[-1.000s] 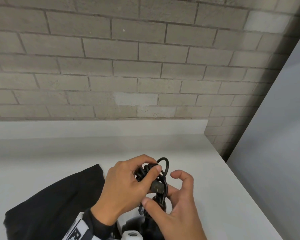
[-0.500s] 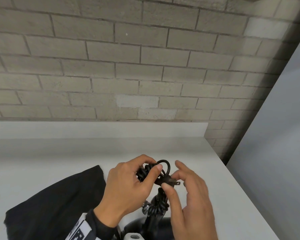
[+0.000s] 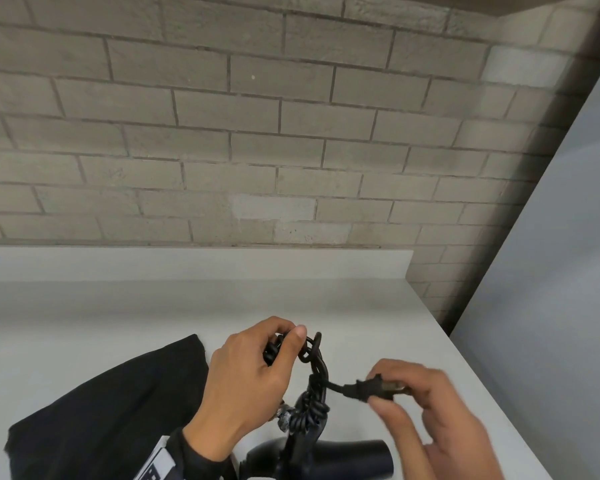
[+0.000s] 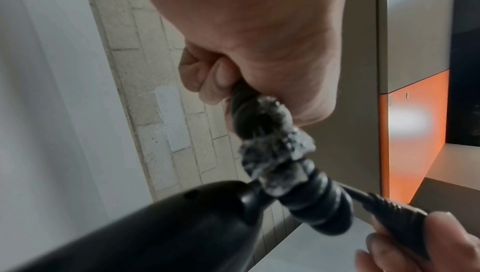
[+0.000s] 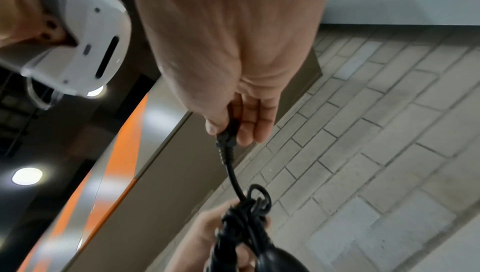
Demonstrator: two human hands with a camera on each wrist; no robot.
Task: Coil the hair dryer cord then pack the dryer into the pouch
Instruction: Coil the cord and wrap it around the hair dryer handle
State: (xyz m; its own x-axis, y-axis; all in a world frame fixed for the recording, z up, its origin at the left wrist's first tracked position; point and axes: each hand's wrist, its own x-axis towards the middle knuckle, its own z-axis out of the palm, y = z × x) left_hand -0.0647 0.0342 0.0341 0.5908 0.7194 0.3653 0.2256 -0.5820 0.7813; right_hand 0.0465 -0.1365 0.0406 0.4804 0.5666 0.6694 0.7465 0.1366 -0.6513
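Note:
My left hand (image 3: pixel 253 372) grips the bundled black cord (image 3: pixel 314 372) wound round the handle of the black hair dryer (image 3: pixel 343 460), whose body shows at the bottom edge of the head view. My right hand (image 3: pixel 420 407) pinches the plug (image 3: pixel 371 389) at the cord's free end and holds it out to the right, a short length of cord taut between the hands. In the left wrist view the cord coils (image 4: pixel 311 204) and a frayed grey patch sit just below my fist (image 4: pixel 249 67). In the right wrist view thumb and fingers pinch the plug (image 5: pixel 228 132). The black pouch (image 3: pixel 111 417) lies flat at the left.
A white counter (image 3: pixel 118 313) runs to a raised back ledge under a grey brick wall (image 3: pixel 257 133). Its right edge drops off beside a grey panel (image 3: pixel 551 306).
My right hand took the plug from beside the bundle and pulled it out to the right, drawing a short length of cord taut. The left hand kept its grip.

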